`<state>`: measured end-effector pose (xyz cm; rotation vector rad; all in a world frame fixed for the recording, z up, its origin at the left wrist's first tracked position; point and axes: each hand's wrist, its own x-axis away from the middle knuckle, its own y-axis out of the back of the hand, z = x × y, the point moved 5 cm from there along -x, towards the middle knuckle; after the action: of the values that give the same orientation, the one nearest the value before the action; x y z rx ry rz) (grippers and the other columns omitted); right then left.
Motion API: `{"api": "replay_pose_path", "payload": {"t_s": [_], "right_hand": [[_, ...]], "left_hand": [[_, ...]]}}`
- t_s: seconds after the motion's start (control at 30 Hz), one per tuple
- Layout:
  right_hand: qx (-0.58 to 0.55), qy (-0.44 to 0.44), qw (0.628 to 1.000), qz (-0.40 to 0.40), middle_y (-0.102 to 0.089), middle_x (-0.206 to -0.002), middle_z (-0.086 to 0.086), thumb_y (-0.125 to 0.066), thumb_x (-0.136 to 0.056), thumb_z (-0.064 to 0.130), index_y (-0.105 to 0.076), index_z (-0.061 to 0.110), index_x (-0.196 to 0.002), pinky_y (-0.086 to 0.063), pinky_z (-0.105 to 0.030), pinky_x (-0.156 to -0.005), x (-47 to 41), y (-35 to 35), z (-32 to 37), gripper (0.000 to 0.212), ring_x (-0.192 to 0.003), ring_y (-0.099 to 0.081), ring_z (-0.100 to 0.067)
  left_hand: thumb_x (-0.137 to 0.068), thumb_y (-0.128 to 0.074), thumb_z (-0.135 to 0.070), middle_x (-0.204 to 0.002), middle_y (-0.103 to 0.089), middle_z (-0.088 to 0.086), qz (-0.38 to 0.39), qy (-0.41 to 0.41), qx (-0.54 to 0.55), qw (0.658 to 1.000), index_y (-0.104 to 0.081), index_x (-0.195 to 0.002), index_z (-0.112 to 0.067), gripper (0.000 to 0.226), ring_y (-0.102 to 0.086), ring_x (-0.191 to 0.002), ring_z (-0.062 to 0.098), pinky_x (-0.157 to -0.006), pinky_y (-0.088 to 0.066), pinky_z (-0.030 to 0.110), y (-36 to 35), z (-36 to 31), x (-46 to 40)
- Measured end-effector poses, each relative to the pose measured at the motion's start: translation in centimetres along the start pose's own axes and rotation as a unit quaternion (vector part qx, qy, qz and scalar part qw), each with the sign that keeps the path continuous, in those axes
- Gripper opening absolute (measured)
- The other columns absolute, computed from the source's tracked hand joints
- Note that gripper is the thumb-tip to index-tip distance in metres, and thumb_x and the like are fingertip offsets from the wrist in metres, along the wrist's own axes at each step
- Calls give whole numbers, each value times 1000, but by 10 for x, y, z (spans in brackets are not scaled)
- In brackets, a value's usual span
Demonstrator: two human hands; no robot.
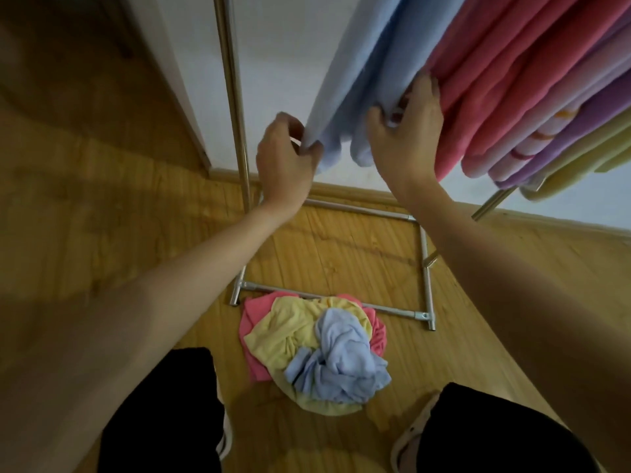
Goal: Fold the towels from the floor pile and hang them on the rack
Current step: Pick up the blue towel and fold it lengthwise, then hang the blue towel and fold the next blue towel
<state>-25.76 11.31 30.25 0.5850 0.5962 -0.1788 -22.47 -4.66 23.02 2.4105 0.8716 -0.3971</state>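
While pinching the lower left corner of the hanging blue towel (368,76) with curled left hand (286,158) fingers at frame centre, gripping its right edge with the right hand (406,138), beside pink towels (495,87) on the rack (232,97); floor pile (314,349) lying crumpled at lower centre

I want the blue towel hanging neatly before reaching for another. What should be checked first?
1. Left hand pinches the hanging light blue towel's lower edge: ok.
2. Right hand grips the same towel beside the folded pink towels: ok.
3. Blue towel over the rack's rail: cannot tell, top out of view.
4. Its lower edges level: not ok, uneven.
5. Crumpled pink, yellow and blue floor pile left to fold: ok, in front of the metal rack's base.
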Motion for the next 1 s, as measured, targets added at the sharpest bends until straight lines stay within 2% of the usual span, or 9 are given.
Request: {"api": "replay_pose_path", "payload": {"t_s": [0.1,0.17,0.37,0.5,0.63,0.7,0.77,0.83,1.0], "right_hand": [[-62,-8,998,7,-44,-67,5,-50,-78,2,-44,0,-95,-42,-25,-53,6,-10,-2,18,-55,-45,-3],[-69,-11,998,-4,-38,-64,12,-48,-77,-1,-36,7,-93,-36,-19,-50,10,-13,-4,23,-50,-42,0],[-47,-30,998,8,-45,-62,14,-55,-77,3,-33,15,-98,-39,-14,-50,28,-12,-32,32,-51,-49,-1],[-35,-37,998,36,-61,-80,10,-56,-82,6,-49,1,-105,-48,-11,-60,45,-8,-64,25,-68,-60,4],[44,-48,988,137,-67,-106,-1,-52,-87,10,-50,3,-113,-55,-33,-72,89,-12,-121,27,-89,-66,-14],[114,-75,965,223,-63,-112,-9,-53,-87,10,-49,4,-117,-53,-41,-75,126,-19,-161,31,-93,-64,-26],[169,-111,924,325,-57,-120,-15,-55,-88,9,-47,4,-123,-47,-38,-80,171,-28,-201,37,-105,-57,-31],[192,-149,877,414,-51,-127,-17,-55,-88,8,-44,2,-127,-41,-36,-85,219,-35,-237,41,-114,-50,-32],[195,-196,800,533,-47,-134,-19,-55,-87,7,-43,0,-132,-39,-42,-97,321,-55,-296,47,-123,-46,-35]], "left_hand": [[-79,-70,-25,-86,-59,-3,-44,-32,13,998,-58,-93,-8,26,-57,-74,8,-65,-48,11,14,5,1],[-79,-69,-27,-88,-58,-1,-40,-49,21,998,-58,-95,-6,29,-56,-74,6,-65,-47,10,16,7,4],[-82,-67,-27,-97,-59,8,64,-140,-41,987,-56,-99,-2,32,-52,-79,6,-63,-39,3,-17,4,22],[-84,-64,-23,-101,-57,9,141,-194,-86,967,-56,-102,-4,27,-47,-82,6,-65,-38,7,-48,8,44],[-83,-60,-16,-107,-53,8,221,-163,-147,950,-53,-108,-7,27,-55,-89,17,-70,-49,30,-73,51,82],[-82,-60,-12,-108,-52,11,275,-134,-168,937,-52,-106,-5,27,-55,-93,24,-73,-50,37,-84,87,108],[-80,-59,-9,-107,-50,13,332,-100,-197,917,-50,-104,-5,26,-53,-97,29,-75,-49,43,-94,125,137],[-83,-58,-10,-108,-49,13,394,-53,-226,889,-48,-105,-5,25,-51,-99,29,-75,-46,39,-104,159,168],[-86,-56,-12,-108,-52,12,518,37,-262,814,-50,-103,-6,19,-51,-100,28,-75,-43,38,-127,231,250]]}}
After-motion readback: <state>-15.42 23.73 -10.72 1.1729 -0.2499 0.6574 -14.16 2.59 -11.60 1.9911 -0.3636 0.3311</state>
